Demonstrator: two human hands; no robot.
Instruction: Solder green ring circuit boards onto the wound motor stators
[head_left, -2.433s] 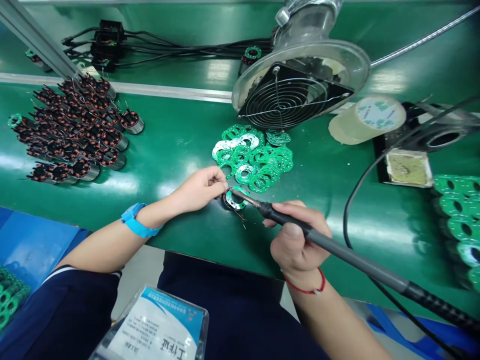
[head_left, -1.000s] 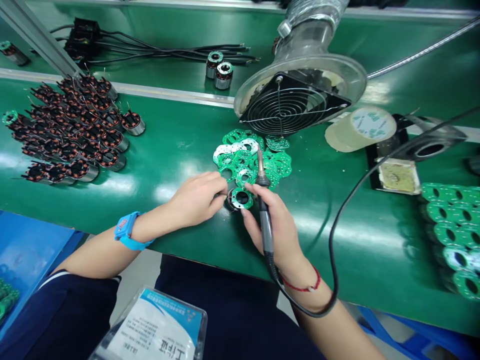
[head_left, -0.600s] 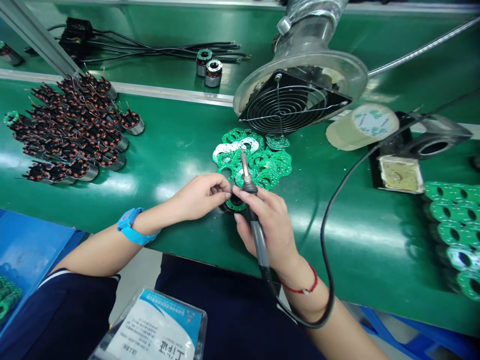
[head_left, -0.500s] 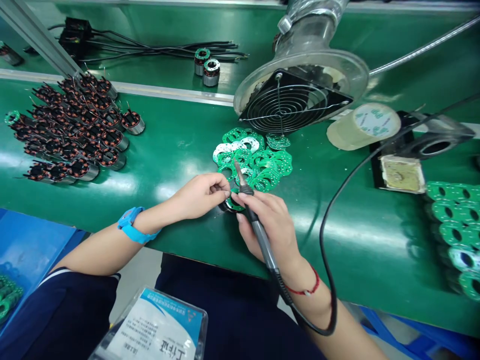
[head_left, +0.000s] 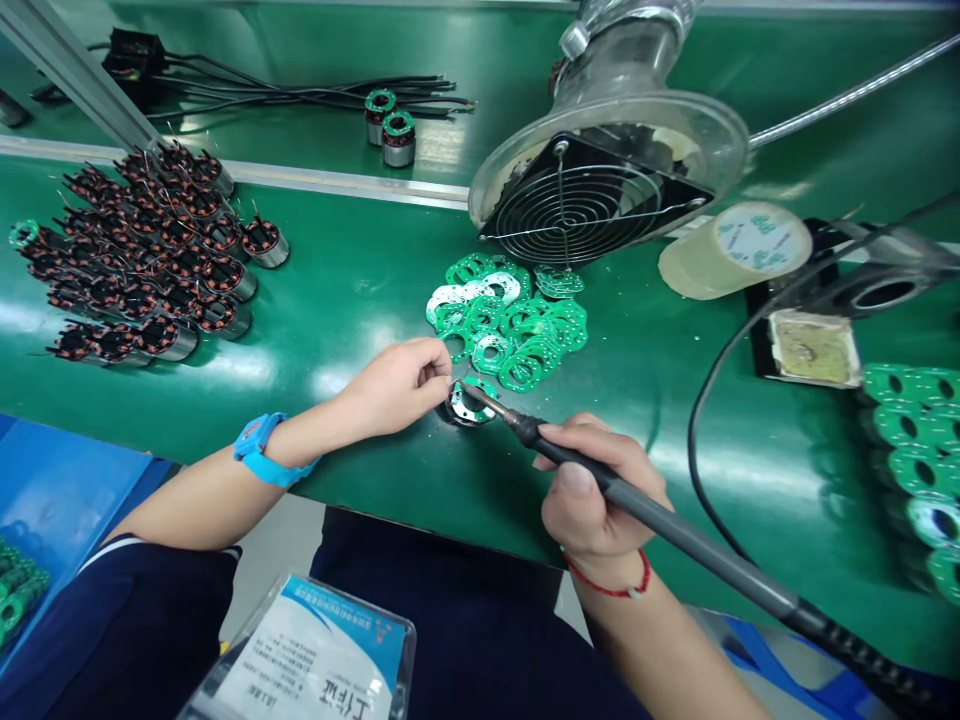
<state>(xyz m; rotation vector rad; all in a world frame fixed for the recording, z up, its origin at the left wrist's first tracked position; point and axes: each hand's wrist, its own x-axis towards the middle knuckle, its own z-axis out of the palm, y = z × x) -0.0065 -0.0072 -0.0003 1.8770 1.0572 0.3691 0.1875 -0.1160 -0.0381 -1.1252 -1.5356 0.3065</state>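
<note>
The right hand is gripping a long grey and black soldering iron with a thin metal tip, its fingers and thumb wrapping around the handle. The iron is slanting down toward the left, and its tip is pointing at a short, round motor part with a green and white ring board on top. The tip is reaching the ring, but I cannot tell if it is touching. The motor part is sitting on the shiny green surface, between the two hands.

The left hand is resting beside the motor part. Its thumb and first finger are pinching together at the edge of the ring, and whatever is sitting between them is too small to tell.

A messy pile of flat green and white ring boards is lying just behind the motor part. A round black fan with a wire cover is hanging over the back of the pile. Lots of silver metal cylinders with copper wire are standing in a bunch on the left. A fat roll of pale yellow tape is sitting on the right, and a square yellow sponge is lying near it. More green ring boards are lying in rows farther right.
</note>
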